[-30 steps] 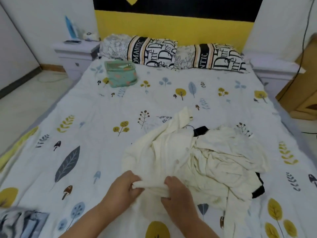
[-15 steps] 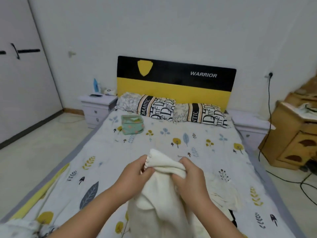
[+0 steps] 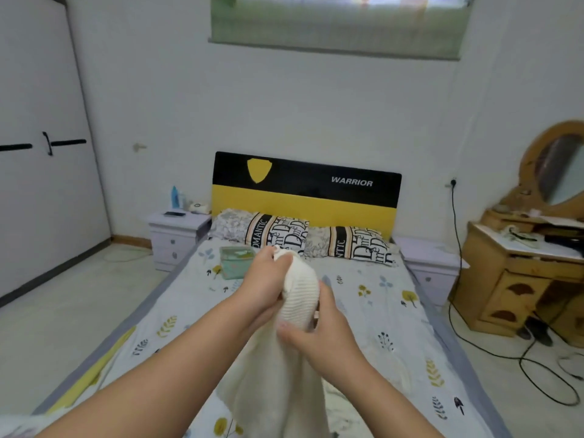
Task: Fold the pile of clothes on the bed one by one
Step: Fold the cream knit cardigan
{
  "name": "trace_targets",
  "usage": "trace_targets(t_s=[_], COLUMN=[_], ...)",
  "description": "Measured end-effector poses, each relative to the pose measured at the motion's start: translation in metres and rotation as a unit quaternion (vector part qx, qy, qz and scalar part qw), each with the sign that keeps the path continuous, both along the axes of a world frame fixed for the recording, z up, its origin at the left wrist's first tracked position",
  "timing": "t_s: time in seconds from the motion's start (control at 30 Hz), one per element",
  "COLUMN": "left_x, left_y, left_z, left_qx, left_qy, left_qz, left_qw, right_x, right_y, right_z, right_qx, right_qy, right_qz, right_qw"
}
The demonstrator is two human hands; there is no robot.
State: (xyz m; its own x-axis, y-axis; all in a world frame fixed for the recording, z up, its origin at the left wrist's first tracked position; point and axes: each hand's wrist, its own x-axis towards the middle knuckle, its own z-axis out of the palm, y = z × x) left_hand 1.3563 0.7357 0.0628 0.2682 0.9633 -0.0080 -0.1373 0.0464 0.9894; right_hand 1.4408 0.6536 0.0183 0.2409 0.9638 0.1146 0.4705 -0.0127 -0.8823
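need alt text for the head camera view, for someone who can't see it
Two bare hands hold a cream knit garment up over a bed with a leaf-print sheet: the left hand grips its top end, the right hand grips it lower down, and the rest hangs toward the bed. Behind are patterned pillows, a folded green cloth and a black and yellow headboard.

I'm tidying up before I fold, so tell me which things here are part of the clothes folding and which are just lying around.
Part of the job:
cream knit garment, gripped by left hand and right hand
bed

Just lying about:
green pouch
pillows
blue bottle
phone
black cable
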Motion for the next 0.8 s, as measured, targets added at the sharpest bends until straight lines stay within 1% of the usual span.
trace_targets(t_s=[0.03,0.1,0.17,0.27,0.3,0.33,0.37,0.4,0.43,0.47,0.5,0.53,0.6,0.67,0.73,0.8], left_x=[-0.001,-0.006,-0.015,-0.029,-0.035,-0.040,-0.044,-0.047,-0.048,-0.048,-0.047,-0.046,-0.044,-0.041,-0.034,-0.023], left_y=[-0.006,-0.013,-0.020,-0.025,-0.026,-0.029,-0.032,-0.037,-0.043,-0.047,-0.049,-0.050,-0.049,-0.050,-0.053,-0.057], left_z=[0.005,0.012,0.018,0.026,0.027,0.029,0.030,0.032,0.036,0.041,0.046,0.051,0.060,0.065,0.068,0.074], left_qx=[-0.008,-0.006,0.008,0.024,0.054,0.107,0.174,0.239,0.296,0.337,0.362,0.368,0.339,0.299,0.261,0.248], left_qy=[-0.019,-0.027,-0.031,-0.037,-0.004,0.057,0.129,0.195,0.240,0.256,0.244,0.225,0.202,0.217,0.225,0.228], left_qz=[-0.009,-0.023,-0.031,-0.015,-0.011,-0.015,-0.029,-0.051,-0.072,-0.087,-0.096,-0.096,-0.082,-0.080,-0.086,-0.074], left_qw=[1.000,0.999,0.999,0.999,0.998,0.993,0.976,0.950,0.922,0.902,0.895,0.897,0.915,0.926,0.935,0.939], right_x=[0.001,0.006,0.012,0.016,0.016,0.015,0.016,0.015,0.014,0.013,0.012,0.012,0.015,0.018,0.021,0.018], right_y=[0.000,-0.003,-0.009,-0.018,-0.020,-0.020,-0.020,-0.020,-0.020,-0.021,-0.022,-0.023,-0.026,-0.029,-0.031,-0.037], right_z=[0.000,0.008,0.021,0.050,0.059,0.068,0.075,0.081,0.088,0.093,0.097,0.100,0.101,0.097,0.090,0.079], right_qx=[0.006,0.021,0.046,0.104,0.118,0.126,0.128,0.124,0.118,0.113,0.112,0.110,0.104,0.090,0.077,0.086], right_qy=[-0.026,-0.040,-0.032,0.000,0.009,0.018,0.027,0.041,0.050,0.055,0.051,0.043,0.023,0.000,-0.028,-0.033], right_qz=[-0.032,-0.081,-0.092,-0.082,-0.078,-0.070,-0.058,-0.042,-0.028,-0.015,-0.006,-0.001,-0.001,-0.012,-0.055,-0.114], right_qw=[0.999,0.996,0.994,0.991,0.990,0.989,0.990,0.991,0.991,0.992,0.992,0.993,0.994,0.996,0.995,0.989])
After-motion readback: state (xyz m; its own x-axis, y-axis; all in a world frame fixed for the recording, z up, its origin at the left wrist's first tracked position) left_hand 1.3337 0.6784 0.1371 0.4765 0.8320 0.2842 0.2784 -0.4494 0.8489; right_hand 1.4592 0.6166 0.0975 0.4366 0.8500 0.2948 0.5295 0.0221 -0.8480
